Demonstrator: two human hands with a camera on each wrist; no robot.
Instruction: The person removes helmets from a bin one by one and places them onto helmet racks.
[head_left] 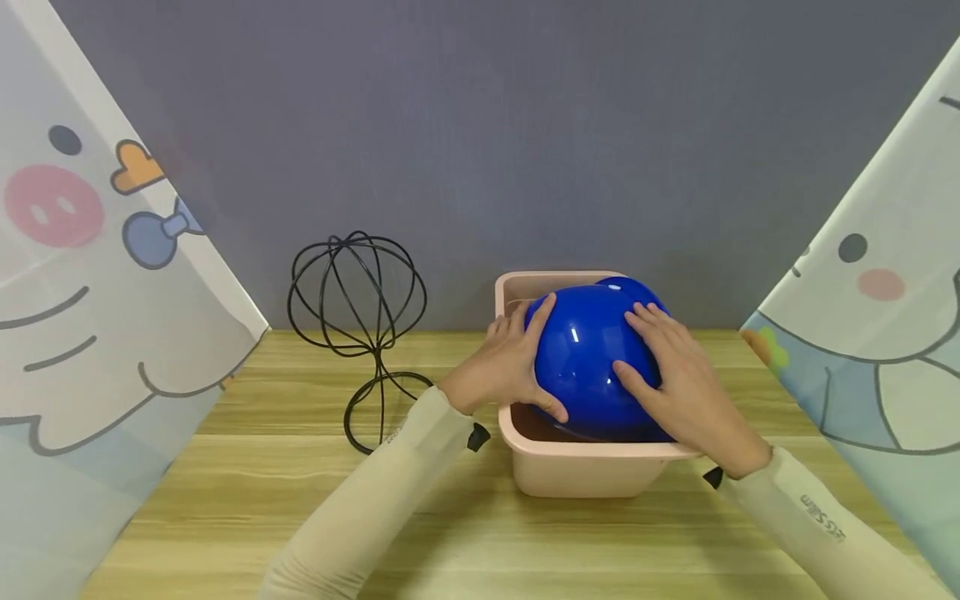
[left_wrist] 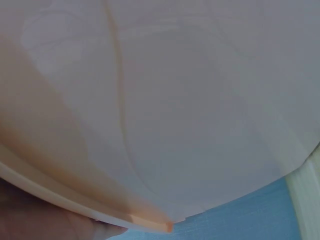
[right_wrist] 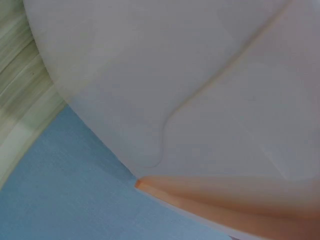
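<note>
A glossy blue helmet (head_left: 585, 358) with a brim showing at its far right side sits dome up inside a pale pink plastic bin (head_left: 585, 471). My left hand (head_left: 506, 358) rests on the helmet's left side, thumb extended toward the front. On the right side lies my right hand (head_left: 678, 379), its fingers spread over the dome. In the left wrist view the bin's outer wall (left_wrist: 200, 110) fills most of the picture, with part of my hand beyond the rim. The right wrist view also shows the bin wall (right_wrist: 175, 85); almost none of my right hand appears there.
To the left of the bin stands a black wire stand (head_left: 377, 350) with a round cage top and a ring base. The wood-patterned tabletop (head_left: 300, 517) meets a grey back panel (head_left: 465, 150). Cartoon-printed panels (head_left: 97, 333) slope along both sides.
</note>
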